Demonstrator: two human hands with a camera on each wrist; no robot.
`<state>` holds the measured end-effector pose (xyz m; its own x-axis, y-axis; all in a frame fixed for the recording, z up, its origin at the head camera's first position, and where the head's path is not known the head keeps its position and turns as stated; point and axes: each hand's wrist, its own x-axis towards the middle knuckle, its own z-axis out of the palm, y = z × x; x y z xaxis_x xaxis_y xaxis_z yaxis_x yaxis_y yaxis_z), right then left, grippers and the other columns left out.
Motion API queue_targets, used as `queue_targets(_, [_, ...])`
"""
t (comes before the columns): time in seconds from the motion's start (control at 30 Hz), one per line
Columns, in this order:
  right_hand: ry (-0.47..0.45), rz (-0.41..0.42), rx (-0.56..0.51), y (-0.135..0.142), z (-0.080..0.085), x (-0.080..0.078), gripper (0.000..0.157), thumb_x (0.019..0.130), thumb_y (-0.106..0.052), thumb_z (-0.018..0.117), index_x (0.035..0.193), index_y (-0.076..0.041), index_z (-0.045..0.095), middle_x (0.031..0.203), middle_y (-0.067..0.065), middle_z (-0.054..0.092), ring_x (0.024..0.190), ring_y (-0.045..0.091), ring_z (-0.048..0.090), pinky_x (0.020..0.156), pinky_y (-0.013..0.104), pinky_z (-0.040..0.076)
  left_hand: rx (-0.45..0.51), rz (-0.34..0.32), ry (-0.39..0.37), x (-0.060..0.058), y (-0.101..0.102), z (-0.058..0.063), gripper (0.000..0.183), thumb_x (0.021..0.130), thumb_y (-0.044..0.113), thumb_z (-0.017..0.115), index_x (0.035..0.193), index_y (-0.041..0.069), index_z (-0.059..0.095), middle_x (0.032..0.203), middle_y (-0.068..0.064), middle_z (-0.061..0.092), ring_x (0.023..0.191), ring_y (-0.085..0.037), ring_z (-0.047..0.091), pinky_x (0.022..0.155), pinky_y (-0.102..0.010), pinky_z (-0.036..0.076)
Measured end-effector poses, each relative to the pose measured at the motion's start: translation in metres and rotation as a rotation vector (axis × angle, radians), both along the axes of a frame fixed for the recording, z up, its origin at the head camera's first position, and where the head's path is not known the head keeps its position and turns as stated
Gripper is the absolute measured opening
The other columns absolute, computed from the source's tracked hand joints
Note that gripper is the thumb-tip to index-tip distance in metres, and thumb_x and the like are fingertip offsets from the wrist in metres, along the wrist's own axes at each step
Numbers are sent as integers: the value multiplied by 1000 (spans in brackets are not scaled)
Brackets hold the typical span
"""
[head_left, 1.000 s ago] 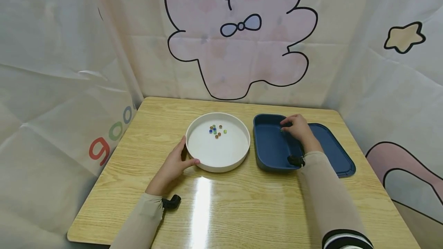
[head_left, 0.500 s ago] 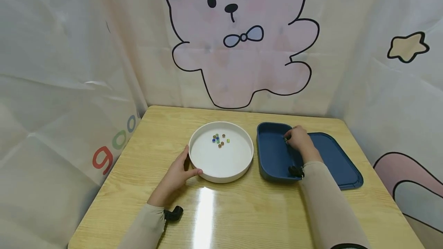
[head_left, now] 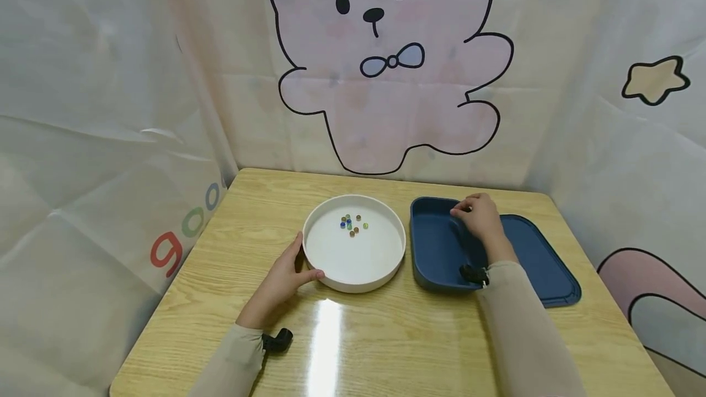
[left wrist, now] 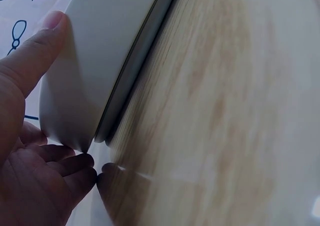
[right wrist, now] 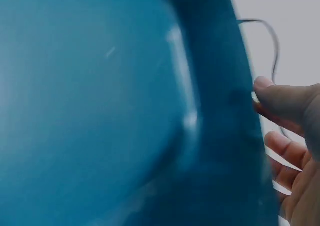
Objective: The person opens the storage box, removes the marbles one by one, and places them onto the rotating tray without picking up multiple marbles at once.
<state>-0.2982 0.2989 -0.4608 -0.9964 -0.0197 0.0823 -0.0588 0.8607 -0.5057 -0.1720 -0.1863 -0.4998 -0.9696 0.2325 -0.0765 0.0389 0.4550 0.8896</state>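
Note:
A round white tray holds several small glass marbles in amber, blue, green and yellow, grouped toward its far side. My left hand steadies it, thumb along the near wall and fingers around the left side; the left wrist view shows that thumb pressed to the tray wall. Above the far right wall of the deep blue box is my right hand, thumb and finger pinched together. In the right wrist view a tiny glassy marble barely shows at those fingertips, partly hidden by the box wall.
A flat blue lid lies on the wooden table to the right of the box, partly behind the right forearm. A printed curtain hangs along the table's back and sides. Black wrist cameras are strapped to both wrists.
My right hand dipped to the box's far right wall, where a greenish marble showed by its fingertips, then rose slightly with them pinched. My left hand kept its hold. The head view tilted up slightly.

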Motion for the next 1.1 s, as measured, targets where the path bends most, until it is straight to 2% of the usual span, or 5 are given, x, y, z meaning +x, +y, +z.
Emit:
queue_targets(0.17, [96, -5, -151, -10, 22, 6, 31, 100, -29, 70, 108, 1, 75, 127, 26, 53, 118, 46, 49, 97, 62, 43, -12, 12, 14, 0, 0, 0, 118, 84, 41, 85, 166, 11, 5, 172, -6, 10, 158, -28, 10, 126, -53, 17])
queue_targets(0.37, [145, 0, -253, -38, 49, 22, 34, 100, -33, 70, 111, -2, 76, 120, 22, 53, 110, 40, 52, 90, 53, 45, -26, 13, 26, 2, -1, -1, 118, 84, 38, 86, 166, 9, 6, 172, -8, 12, 158, -30, 12, 126, -54, 18])
queue_targets(0.57, [158, 16, -335, -67, 68, 38, 35, 100, -36, 68, 114, -4, 76, 118, 17, 53, 105, 30, 49, 92, 46, 44, -37, 17, 41, 5, 1, 1, 118, 82, 41, 86, 166, 8, 9, 171, -9, 15, 157, -30, 14, 125, -54, 19])
queue_targets(0.83, [156, 31, -476, -106, 77, 56, 32, 97, -34, 73, 111, -6, 76, 119, 15, 53, 103, 28, 47, 89, 41, 43, -32, 9, 32, 4, 4, 2, 115, 85, 38, 84, 166, 10, 8, 171, -8, 14, 157, -28, 13, 126, -54, 19])
queue_targets(1.1, [161, 61, -479, -149, 69, 56, 21, 95, -25, 77, 106, -7, 77, 115, 11, 54, 101, 31, 49, 90, 42, 42, -51, 11, 45, 2, -2, 2, 117, 84, 42, 84, 166, 9, 8, 171, -8, 14, 157, -30, 14, 125, -54, 20])
